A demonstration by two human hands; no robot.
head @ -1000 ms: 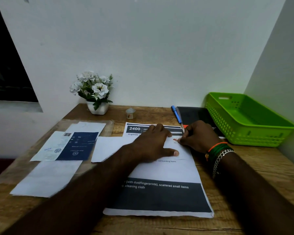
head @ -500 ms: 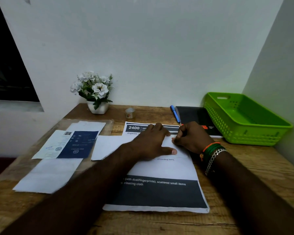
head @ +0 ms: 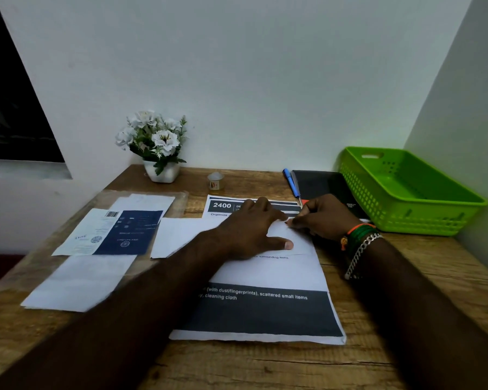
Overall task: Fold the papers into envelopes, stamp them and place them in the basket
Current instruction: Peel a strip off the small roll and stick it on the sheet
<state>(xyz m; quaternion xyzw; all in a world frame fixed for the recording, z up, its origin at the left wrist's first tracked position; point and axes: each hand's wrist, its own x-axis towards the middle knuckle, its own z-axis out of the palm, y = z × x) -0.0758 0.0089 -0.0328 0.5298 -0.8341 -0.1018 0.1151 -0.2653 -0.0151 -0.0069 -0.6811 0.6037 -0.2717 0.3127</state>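
We look down at a wooden surface (head: 265,364) with both hands at work. Our left hand (head: 251,229) lies flat, fingers straight and pressed down on a folded white paper (head: 178,237) that sits on top of a larger printed sheet (head: 265,313). Our right hand (head: 326,218) is curled, its fingers (head: 296,222) pinching the folded paper's upper right corner. We judge this to be the folding step: a crease or corner flap is being formed, and no stamping has begun. The next move probably calls for holding the paper steady with the flat hand while the pinched corner is folded over and pressed sharp. More papers (head: 79,282) wait on the left. The green basket (head: 406,218) stands at the far right and looks to hold nothing yet. A blue pen (head: 290,181) lies near it.
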